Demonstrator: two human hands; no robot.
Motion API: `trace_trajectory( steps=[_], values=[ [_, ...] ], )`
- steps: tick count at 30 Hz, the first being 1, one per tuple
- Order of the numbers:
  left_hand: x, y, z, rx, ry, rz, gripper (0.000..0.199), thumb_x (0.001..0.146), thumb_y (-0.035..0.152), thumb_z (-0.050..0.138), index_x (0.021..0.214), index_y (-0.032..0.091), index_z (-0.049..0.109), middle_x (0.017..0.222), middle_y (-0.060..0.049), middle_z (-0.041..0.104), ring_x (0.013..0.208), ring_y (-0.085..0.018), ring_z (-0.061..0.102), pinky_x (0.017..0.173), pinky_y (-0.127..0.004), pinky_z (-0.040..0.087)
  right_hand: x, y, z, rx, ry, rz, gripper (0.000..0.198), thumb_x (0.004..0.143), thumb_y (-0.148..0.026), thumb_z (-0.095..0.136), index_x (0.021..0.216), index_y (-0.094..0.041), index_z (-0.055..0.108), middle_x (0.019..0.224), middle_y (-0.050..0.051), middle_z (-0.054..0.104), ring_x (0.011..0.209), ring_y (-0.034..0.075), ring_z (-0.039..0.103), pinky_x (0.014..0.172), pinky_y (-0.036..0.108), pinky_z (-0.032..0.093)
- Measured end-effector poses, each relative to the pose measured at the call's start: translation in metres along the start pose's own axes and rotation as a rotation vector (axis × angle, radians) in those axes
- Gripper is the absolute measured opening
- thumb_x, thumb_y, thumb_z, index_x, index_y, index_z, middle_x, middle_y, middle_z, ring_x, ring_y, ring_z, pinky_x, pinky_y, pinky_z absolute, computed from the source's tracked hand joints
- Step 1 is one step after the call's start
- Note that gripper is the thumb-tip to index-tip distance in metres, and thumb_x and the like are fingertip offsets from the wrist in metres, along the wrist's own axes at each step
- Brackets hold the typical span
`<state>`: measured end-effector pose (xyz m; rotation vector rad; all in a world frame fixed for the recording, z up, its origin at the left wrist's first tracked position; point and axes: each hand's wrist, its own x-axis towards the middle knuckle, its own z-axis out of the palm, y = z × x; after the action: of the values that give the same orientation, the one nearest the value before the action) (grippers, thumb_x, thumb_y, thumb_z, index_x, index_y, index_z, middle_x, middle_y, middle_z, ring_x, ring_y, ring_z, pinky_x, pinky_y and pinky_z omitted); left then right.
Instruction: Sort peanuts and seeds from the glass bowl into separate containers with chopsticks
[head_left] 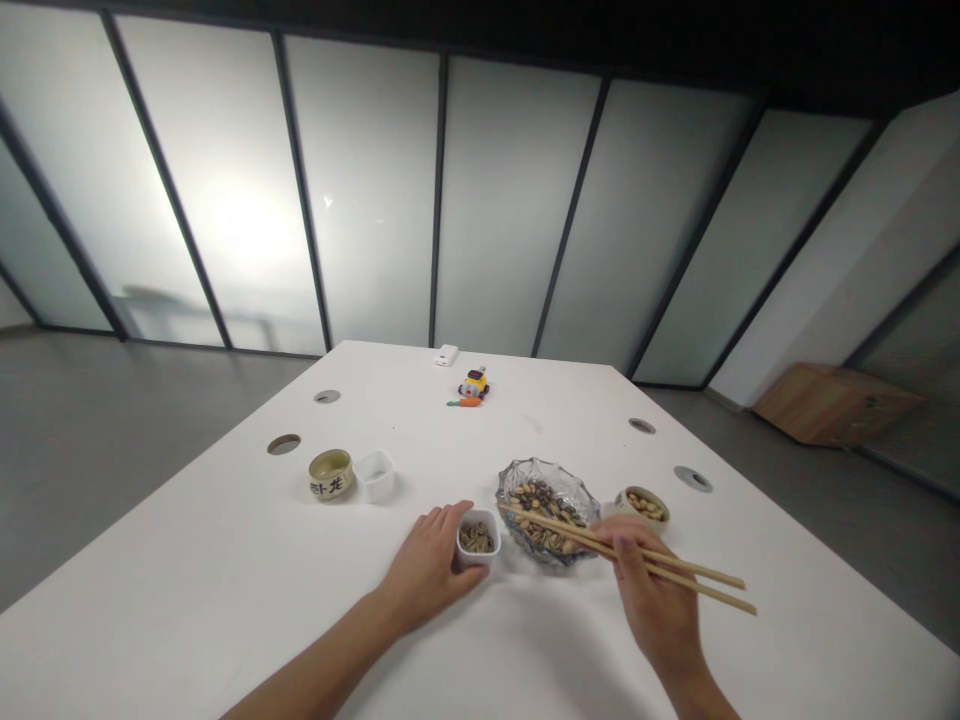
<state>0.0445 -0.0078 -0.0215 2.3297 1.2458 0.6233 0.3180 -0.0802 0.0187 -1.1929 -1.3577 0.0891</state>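
My left hand [429, 563] curls around a small white square cup [478, 560] that has striped sunflower seeds [476, 538] in it. A pair of wooden chopsticks [697, 578] is gripped in my right hand [651, 590], their tips pointing left over a clear glass bowl [581, 490]. Inside that bowl lies a mix of dark seeds, striped seeds and peanuts or similar nuts [541, 510]. Whether the chopstick tips pinch anything is too small to tell. Just beyond my right hand stands a ceramic bowl of nuts [645, 505], partly hidden by the hand.
To the left, a ceramic bowl with dark characters [331, 475] touches or nearly touches a white cup [375, 478]. Further back are a yellow toy car [475, 384], an orange carrot-like piece [469, 403] and a white box [446, 355]. Round holes [284, 444] pierce the white table [225, 600].
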Motion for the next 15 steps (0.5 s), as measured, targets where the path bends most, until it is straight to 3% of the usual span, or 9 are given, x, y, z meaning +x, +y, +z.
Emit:
trace_trajectory(
  steps=[3,8,15],
  values=[
    [0.000,0.002,-0.001,-0.002,-0.003,-0.010,0.071,0.083,0.033,0.076,0.147,0.022,0.047,0.138,-0.015,0.065,0.128,-0.036,0.060,0.111,-0.052,0.044,-0.003,-0.005,0.005,0.025,-0.092,-0.036,0.038,0.102,-0.049,0.059,0.077,-0.024,0.073,0.077,0.007,0.073,0.075,0.023,0.071,0.068,0.035,0.059],
    [-0.001,0.003,-0.004,-0.002,-0.019,-0.013,0.073,0.084,0.033,0.077,0.148,0.020,0.047,0.139,-0.016,0.064,0.130,-0.036,0.059,0.113,-0.052,0.043,0.009,0.009,-0.014,-0.244,0.002,-0.149,0.035,0.102,-0.049,0.059,0.082,-0.024,0.074,0.081,0.006,0.074,0.078,0.023,0.071,0.076,0.038,0.058],
    [-0.001,0.002,-0.003,-0.012,0.010,0.011,0.069,0.084,0.033,0.077,0.147,0.022,0.048,0.134,-0.014,0.066,0.124,-0.035,0.061,0.109,-0.050,0.046,0.016,0.030,-0.021,-0.352,-0.127,-0.195,0.039,0.103,-0.053,0.055,0.082,-0.025,0.074,0.081,0.005,0.074,0.079,0.023,0.071,0.076,0.037,0.059]
  ],
)
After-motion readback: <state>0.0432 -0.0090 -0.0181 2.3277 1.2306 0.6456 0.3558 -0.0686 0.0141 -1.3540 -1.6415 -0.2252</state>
